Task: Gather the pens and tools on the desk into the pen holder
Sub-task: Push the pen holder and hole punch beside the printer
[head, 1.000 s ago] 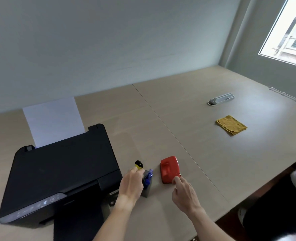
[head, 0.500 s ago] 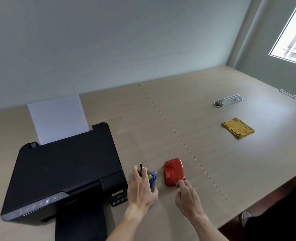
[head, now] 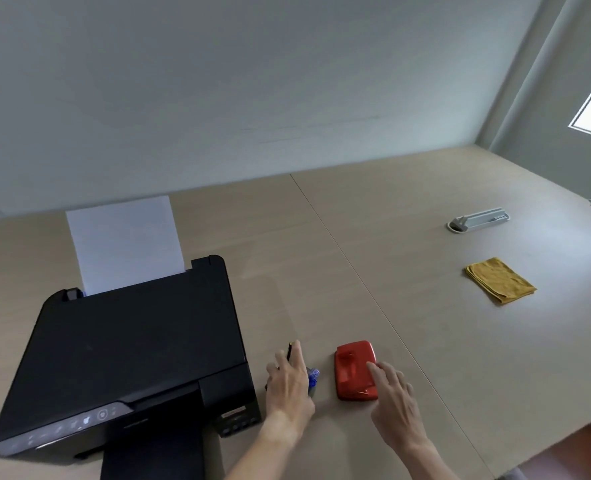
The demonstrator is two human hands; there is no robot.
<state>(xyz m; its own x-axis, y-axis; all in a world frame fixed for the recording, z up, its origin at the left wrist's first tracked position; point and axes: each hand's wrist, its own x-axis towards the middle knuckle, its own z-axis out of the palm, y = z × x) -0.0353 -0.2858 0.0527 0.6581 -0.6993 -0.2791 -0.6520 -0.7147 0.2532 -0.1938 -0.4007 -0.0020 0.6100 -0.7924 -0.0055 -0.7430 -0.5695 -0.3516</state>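
Note:
The grey pen holder (head: 312,390) stands on the desk just right of the printer, mostly hidden under my left hand (head: 289,384). That hand is cupped over its top and closed around it. A black pen (head: 290,351) pokes up between the fingers, and blue pen caps (head: 314,374) show at the hand's right edge. A red hole punch (head: 354,368) lies to the right of the holder. My right hand (head: 393,396) is spread, its fingertips touching the punch's near right side.
A black printer (head: 131,351) with white paper (head: 124,244) fills the left. A folded yellow cloth (head: 500,280) and a grey power strip (head: 477,220) lie far right. The desk's front edge (head: 543,452) runs close to my right forearm.
My left hand has pushed a yellow-tipped pen down into the holder and settled over its top. My right hand has slid forward onto the red hole punch.

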